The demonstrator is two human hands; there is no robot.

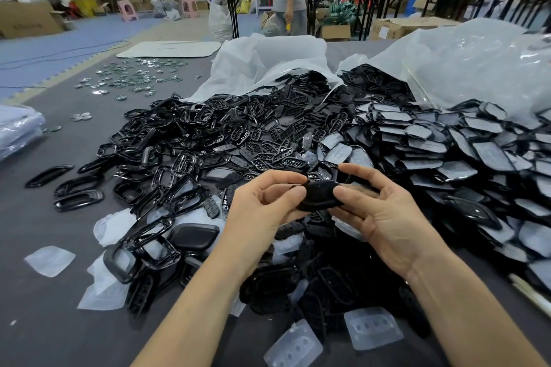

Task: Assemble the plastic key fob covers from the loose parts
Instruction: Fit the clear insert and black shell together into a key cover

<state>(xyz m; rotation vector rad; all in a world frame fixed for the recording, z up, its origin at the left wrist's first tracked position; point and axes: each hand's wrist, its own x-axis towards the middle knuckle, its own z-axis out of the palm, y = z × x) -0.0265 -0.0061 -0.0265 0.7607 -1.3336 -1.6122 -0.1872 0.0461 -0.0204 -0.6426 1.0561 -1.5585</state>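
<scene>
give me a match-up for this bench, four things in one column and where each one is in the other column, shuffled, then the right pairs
Things:
1. black fob cover
2. clear button pads
3. green circuit boards
4. white bag

Places:
A. scattered far left on the grey table
B. pinched between the left hand and the right hand
C. lying flat nearest the person
D. behind the pile of black parts, open toward it

Pairs: 1-B, 2-C, 3-A, 4-D
</scene>
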